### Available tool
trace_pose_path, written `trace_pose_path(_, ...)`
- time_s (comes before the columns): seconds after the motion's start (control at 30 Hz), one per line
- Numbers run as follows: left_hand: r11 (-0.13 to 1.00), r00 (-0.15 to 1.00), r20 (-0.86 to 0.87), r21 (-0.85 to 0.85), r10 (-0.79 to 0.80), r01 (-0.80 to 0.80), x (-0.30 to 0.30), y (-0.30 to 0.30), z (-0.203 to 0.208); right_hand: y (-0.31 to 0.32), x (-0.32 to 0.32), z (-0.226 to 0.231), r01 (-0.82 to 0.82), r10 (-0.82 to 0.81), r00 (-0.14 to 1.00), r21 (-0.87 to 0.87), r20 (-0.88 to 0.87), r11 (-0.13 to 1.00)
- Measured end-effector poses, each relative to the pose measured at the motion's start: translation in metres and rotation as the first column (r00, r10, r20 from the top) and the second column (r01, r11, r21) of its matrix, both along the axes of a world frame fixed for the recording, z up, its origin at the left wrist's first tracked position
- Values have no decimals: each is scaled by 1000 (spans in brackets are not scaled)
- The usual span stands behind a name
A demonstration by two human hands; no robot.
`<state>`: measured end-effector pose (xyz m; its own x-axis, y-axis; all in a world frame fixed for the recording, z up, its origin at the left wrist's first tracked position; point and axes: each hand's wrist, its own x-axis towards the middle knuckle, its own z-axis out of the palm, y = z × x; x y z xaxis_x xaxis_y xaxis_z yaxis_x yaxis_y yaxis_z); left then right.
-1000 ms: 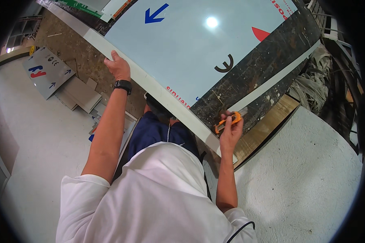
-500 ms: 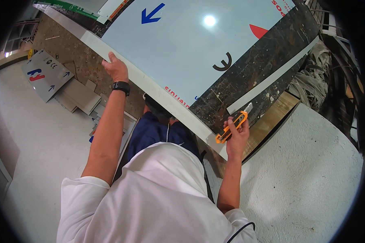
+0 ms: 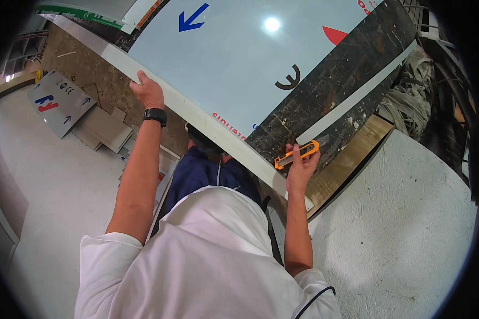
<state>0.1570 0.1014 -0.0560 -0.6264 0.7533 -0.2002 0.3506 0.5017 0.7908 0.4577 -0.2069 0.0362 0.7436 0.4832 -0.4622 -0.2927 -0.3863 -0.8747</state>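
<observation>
My right hand (image 3: 303, 169) is closed around an orange and black utility knife (image 3: 298, 154). Its blade points up and right, over the dark, scratched worktop (image 3: 292, 118). My left hand (image 3: 148, 93), with a black watch on the wrist, rests at the near edge of a long white strip (image 3: 191, 109) along the front of the worktop. Its thumb and a finger stand apart; the other fingers are partly hidden. Beyond the strip lies a glossy pale sheet (image 3: 229, 58) with a blue arrow and red and black print. A narrow white offcut (image 3: 356, 95) lies to its right.
Left of me, a printed panel (image 3: 58, 106) and several flat boards (image 3: 104, 127) lie low by the brown floor (image 3: 85, 58). To the right are a wooden ledge (image 3: 346, 159), a white rough surface (image 3: 394, 218) and crumpled grey sheeting (image 3: 410, 103).
My right hand has moved slightly left and up, and the knife has turned to lie flatter. My left hand stays at the strip. The whole view has shifted a little.
</observation>
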Motion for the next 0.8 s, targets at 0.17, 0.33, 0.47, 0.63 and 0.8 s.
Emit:
trace_pose_path(0.17, 1000, 1000, 5, 7, -8, 8, 1, -1, 2, 5, 3, 7, 87, -88, 995, 31, 45, 996)
trace_pose_path(0.33, 1000, 1000, 2, 7, -8, 8, 3, -2, 4, 2, 4, 10, 128, -127, 992, 67, -15, 990)
trace_pose_path(0.47, 1000, 1000, -11, 23, 0, 0, 2, -1, 0, 1, 9, 22, 205, -191, 974, 117, -122, 972)
trace_pose_path(0.63, 999, 999, -32, 44, -22, 23, -4, 1, 1, -1, 15, 33, 287, -257, 932, 92, -254, 953)
trace_pose_path(0.8, 1000, 1000, 19, 1, -4, 4, 3, -1, -2, 7, 3, 49, 158, -114, 880, 57, -461, 986)
